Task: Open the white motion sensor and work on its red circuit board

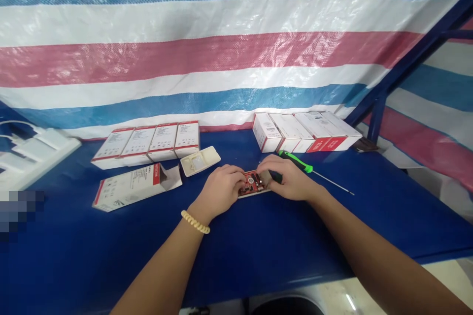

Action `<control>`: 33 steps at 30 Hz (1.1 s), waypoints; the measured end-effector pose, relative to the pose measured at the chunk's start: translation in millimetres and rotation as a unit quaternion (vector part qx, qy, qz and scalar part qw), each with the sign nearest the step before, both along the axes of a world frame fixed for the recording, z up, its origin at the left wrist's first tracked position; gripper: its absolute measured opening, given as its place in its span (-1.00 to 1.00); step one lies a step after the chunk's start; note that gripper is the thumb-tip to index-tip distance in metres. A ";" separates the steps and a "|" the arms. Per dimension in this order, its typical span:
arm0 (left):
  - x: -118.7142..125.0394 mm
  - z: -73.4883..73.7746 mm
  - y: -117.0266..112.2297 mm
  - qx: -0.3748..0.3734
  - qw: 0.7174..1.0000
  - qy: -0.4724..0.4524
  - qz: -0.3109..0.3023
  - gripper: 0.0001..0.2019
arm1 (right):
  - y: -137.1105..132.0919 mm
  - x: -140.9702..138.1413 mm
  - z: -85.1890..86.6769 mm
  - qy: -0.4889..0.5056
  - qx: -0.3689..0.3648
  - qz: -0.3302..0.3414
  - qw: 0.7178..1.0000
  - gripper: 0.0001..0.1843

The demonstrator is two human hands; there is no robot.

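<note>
A red circuit board (252,184) lies in a shallow, light-coloured case on the blue table in front of me. My left hand (221,189) grips the left end of the case, its fingers curled over the edge. At the right end is my right hand (291,179), thumb and fingers closed around a small dark piece (275,176) whose kind I cannot make out. A green-and-black screwdriver (295,161) rests just beyond the right hand, its shaft pointing right. Left of the board sits a cream plastic cover (200,161), its hollow side up.
Several white-and-red boxes (148,145) stand in a row at the back left, and more boxes (303,133) at the back right. An opened box (133,188) lies nearer on the left. A white power strip (55,150) with plugs occupies the left edge. Striped sheeting (207,59) hangs behind.
</note>
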State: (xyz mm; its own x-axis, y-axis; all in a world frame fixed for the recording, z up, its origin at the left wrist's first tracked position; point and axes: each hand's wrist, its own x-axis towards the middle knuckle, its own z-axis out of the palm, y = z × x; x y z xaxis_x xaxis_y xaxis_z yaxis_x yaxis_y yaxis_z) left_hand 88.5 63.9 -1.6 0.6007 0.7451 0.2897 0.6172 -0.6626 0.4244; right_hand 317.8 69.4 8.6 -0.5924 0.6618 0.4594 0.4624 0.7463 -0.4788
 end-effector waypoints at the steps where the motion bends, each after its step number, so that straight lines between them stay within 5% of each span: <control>1: -0.1 0.8 -0.2 0.002 1.000 0.009 -0.002 -0.80 | 1.3 5.2 -1.9 -0.004 -0.009 -0.009 1.000 -0.65; 12: -5.4 10.5 0.0 0.003 0.997 0.068 -0.021 -0.79 | -2.3 3.9 -5.4 -0.072 -0.103 -0.004 0.992 -0.49; 22: -9.7 11.8 4.8 -0.091 0.995 -0.024 -0.018 -0.79 | -3.7 0.3 0.3 -0.084 -0.181 -0.041 0.979 -0.51; 28: -7.1 14.9 4.9 -0.109 0.993 -0.035 0.035 -0.83 | -4.6 11.8 12.8 -0.128 -0.175 -0.081 0.973 -0.10; 33: -5.3 10.8 3.9 -0.067 0.997 0.001 0.023 -0.76 | -6.4 20.8 25.7 -0.242 -0.217 -0.134 0.936 -0.36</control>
State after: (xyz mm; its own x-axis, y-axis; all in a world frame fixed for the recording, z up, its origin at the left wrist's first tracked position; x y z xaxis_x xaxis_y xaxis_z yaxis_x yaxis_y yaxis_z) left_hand 83.2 67.8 9.3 0.5662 0.8035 0.1838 0.6464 -0.5712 0.5058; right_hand 338.6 63.0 34.3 -0.4483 0.8781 -0.1675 0.8462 0.3565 -0.3961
